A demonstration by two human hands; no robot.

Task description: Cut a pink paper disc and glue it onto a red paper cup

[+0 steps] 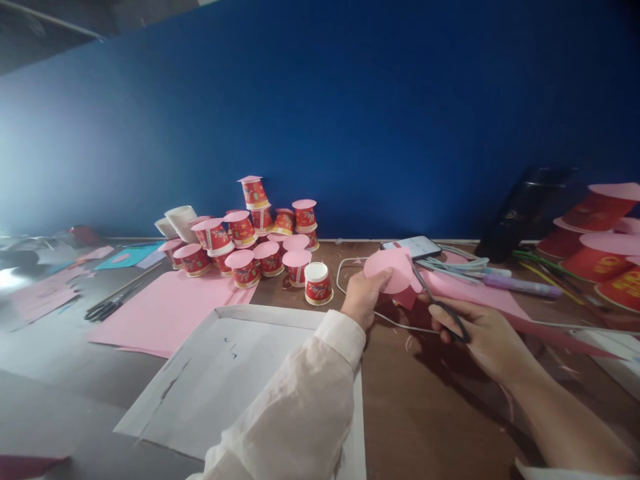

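Pink paper disc, right of the bare-topped cup, on the near side of the phone. My left hand pinches it, thumb uppermost; my right hand curls around the scissors at its right edge. Smooth cutting probably favours turning paper, not blades.

On my remote feed, I saw a flat, lit-screen smartphone before a smooth blue partition. A purple cylindrical marker lay near pale, bundled cables.
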